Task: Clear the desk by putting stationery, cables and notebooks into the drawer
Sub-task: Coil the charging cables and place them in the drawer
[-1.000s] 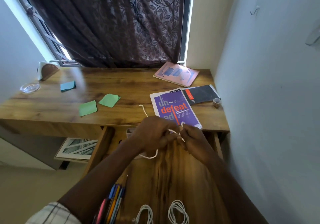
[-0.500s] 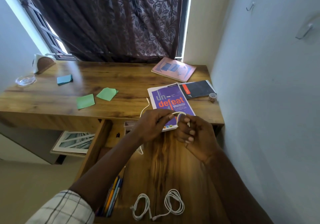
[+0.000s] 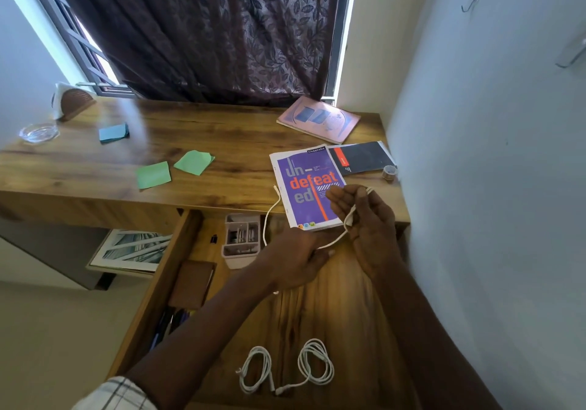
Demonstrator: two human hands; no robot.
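White cable (image 3: 269,219) stretches between both hands above the open drawer (image 3: 320,314). The right hand (image 3: 364,219), raised palm-up at the bench (image 3: 222,146) edge, curls its fingers round coiled loops. The left hand (image 3: 295,260), knuckles up, pinches the slack, whose free end trails onto the bench.

Pale checked sleeve (image 3: 115,393), thin dark lines, on L arm (image 3: 196,340).
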